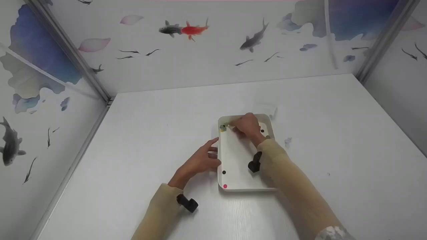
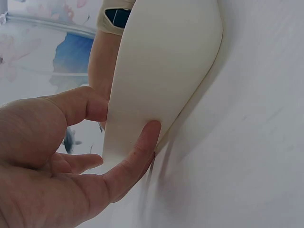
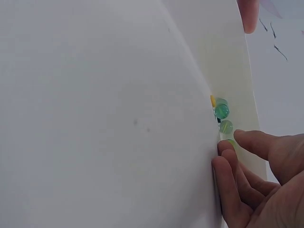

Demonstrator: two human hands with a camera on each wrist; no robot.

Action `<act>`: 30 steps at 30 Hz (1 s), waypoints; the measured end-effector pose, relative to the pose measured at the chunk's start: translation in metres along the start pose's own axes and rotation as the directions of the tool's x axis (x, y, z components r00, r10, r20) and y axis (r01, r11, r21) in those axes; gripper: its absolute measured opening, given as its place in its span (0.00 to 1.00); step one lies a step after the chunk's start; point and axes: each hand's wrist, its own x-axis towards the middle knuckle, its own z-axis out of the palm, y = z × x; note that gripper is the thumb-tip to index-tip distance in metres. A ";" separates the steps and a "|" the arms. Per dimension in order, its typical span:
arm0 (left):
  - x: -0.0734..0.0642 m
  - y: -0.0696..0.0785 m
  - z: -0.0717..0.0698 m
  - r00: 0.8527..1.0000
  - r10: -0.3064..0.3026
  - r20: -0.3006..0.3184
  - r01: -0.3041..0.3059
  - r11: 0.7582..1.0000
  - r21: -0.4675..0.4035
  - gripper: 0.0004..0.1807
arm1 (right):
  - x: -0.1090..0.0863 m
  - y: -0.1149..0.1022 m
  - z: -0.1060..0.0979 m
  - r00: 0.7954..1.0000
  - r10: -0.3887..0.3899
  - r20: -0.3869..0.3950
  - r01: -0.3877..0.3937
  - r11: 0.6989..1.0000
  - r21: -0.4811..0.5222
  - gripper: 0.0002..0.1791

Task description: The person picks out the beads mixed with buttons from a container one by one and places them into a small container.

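Note:
A shallow white tray (image 1: 240, 176) lies lengthwise before me. My left hand (image 1: 200, 160) touches its left side, thumb at the rim; in the left wrist view its fingertips (image 2: 153, 127) rest on the outer wall. My right hand (image 1: 247, 126) reaches into the tray's far left part. There, in the right wrist view, thumb and forefinger pinch a yellow-green marble (image 3: 231, 142), partly hidden by the fingers. Close by, along the wall, sit other clear green glass marbles (image 3: 222, 111) and a yellow spot (image 3: 213, 100).
A black dot (image 1: 224, 172) and a pink dot (image 1: 225, 186) mark the tray's near left; another black dot (image 1: 262, 131) is at far right. A clear plastic piece (image 1: 267, 109) lies behind the tray, and a small transparent item (image 1: 288, 142) to its right. White panels surround the table.

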 end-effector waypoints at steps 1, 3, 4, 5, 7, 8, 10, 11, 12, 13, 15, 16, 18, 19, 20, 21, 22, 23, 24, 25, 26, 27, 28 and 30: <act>0.000 0.000 0.000 1.000 -0.002 0.000 0.002 1.000 0.001 0.49 | -0.001 0.000 0.000 1.000 0.003 -0.002 -0.003 1.000 0.002 0.13; 0.000 0.000 0.000 1.000 -0.005 0.001 0.005 1.000 -0.006 0.49 | -0.002 -0.001 0.000 1.000 0.000 -0.010 0.000 1.000 -0.006 0.13; 0.000 0.000 0.000 1.000 -0.007 0.002 0.007 1.000 -0.007 0.49 | -0.003 -0.001 0.000 1.000 -0.003 -0.015 0.003 1.000 -0.009 0.13; 0.000 0.001 0.000 1.000 -0.010 0.002 0.010 1.000 -0.011 0.49 | -0.003 -0.001 0.001 1.000 -0.005 -0.022 0.005 1.000 -0.011 0.13; 0.000 0.001 0.000 1.000 -0.010 0.002 0.011 1.000 -0.015 0.49 | -0.003 -0.001 0.001 0.999 -0.011 -0.036 0.010 1.000 -0.014 0.13; 0.000 0.000 0.000 1.000 -0.011 0.002 0.011 1.000 -0.016 0.49 | -0.003 -0.001 0.001 0.999 -0.018 -0.043 0.017 1.000 -0.022 0.13; 0.000 0.000 0.000 1.000 -0.013 0.001 0.013 1.000 -0.012 0.49 | -0.003 -0.001 0.002 0.998 -0.024 -0.052 0.023 0.999 -0.027 0.13; 0.000 0.000 0.000 1.000 -0.014 -0.001 0.014 1.000 -0.009 0.49 | -0.002 0.000 0.002 0.998 -0.026 -0.053 0.025 0.999 -0.031 0.13; 0.000 0.000 0.000 1.000 -0.017 -0.004 0.017 1.000 -0.005 0.49 | -0.002 0.000 0.002 0.998 -0.028 -0.053 0.026 0.999 -0.033 0.13; 0.001 0.000 0.001 1.000 -0.018 -0.005 0.018 1.000 0.000 0.49 | -0.001 0.001 0.002 0.998 -0.025 -0.050 0.024 0.999 -0.031 0.13; 0.001 -0.001 0.001 1.000 -0.024 -0.007 0.024 1.000 0.004 0.49 | 0.001 0.002 0.003 0.999 -0.014 -0.037 0.013 1.000 -0.018 0.13; 0.001 -0.001 0.001 1.000 -0.026 -0.008 0.026 1.000 0.007 0.49 | 0.002 0.003 0.003 1.000 -0.007 -0.027 0.007 1.000 -0.002 0.13; 0.002 -0.001 0.001 1.000 -0.025 -0.009 0.025 1.000 0.011 0.49 | 0.004 0.004 0.002 1.000 0.001 -0.005 -0.001 0.999 0.053 0.12; 0.002 -0.001 0.001 1.000 -0.024 -0.008 0.024 1.000 0.013 0.49 | 0.005 0.004 0.002 1.000 0.008 0.007 -0.009 0.996 0.086 0.11; 0.001 -0.001 0.000 1.000 -0.022 -0.009 0.022 1.000 0.012 0.49 | 0.005 0.004 0.002 1.000 0.011 0.015 -0.012 0.993 0.115 0.11; 0.001 -0.001 0.000 1.000 -0.020 -0.008 0.020 1.000 0.014 0.49 | 0.006 0.004 0.001 1.000 0.013 0.024 -0.017 0.990 0.141 0.11; 0.001 -0.001 0.000 1.000 -0.016 -0.006 0.016 1.000 0.008 0.49 | 0.006 0.004 0.000 0.999 0.018 0.033 -0.023 0.986 0.164 0.10; 0.000 -0.001 -0.001 1.000 -0.011 -0.003 0.011 1.000 0.000 0.49 | 0.006 0.003 0.000 0.999 0.023 0.039 -0.030 0.983 0.182 0.11; 0.000 -0.001 -0.001 1.000 -0.008 0.000 0.008 1.000 -0.003 0.49 | 0.005 0.003 -0.001 0.999 0.033 0.042 -0.041 0.981 0.189 0.11; 0.000 -0.001 -0.001 1.000 -0.004 0.003 0.004 1.000 -0.007 0.49 | 0.005 0.002 -0.002 0.998 0.041 0.049 -0.050 0.980 0.193 0.11; 0.000 -0.001 -0.001 1.000 -0.002 0.005 0.002 1.000 -0.012 0.49 | 0.005 0.001 -0.002 0.997 0.047 0.056 -0.057 0.979 0.194 0.11; 0.000 -0.001 0.000 1.000 -0.002 0.007 0.002 1.000 -0.017 0.50 | 0.004 0.000 -0.003 0.997 0.054 0.063 -0.065 0.979 0.191 0.11; 0.000 -0.001 0.000 1.000 -0.002 0.008 0.002 1.000 -0.019 0.50 | 0.003 0.000 -0.003 0.996 0.060 0.070 -0.073 0.979 0.190 0.11; 0.000 -0.001 0.001 1.000 -0.010 0.004 0.010 1.000 -0.013 0.50 | 0.002 -0.001 -0.003 0.995 0.066 0.076 -0.079 0.980 0.182 0.12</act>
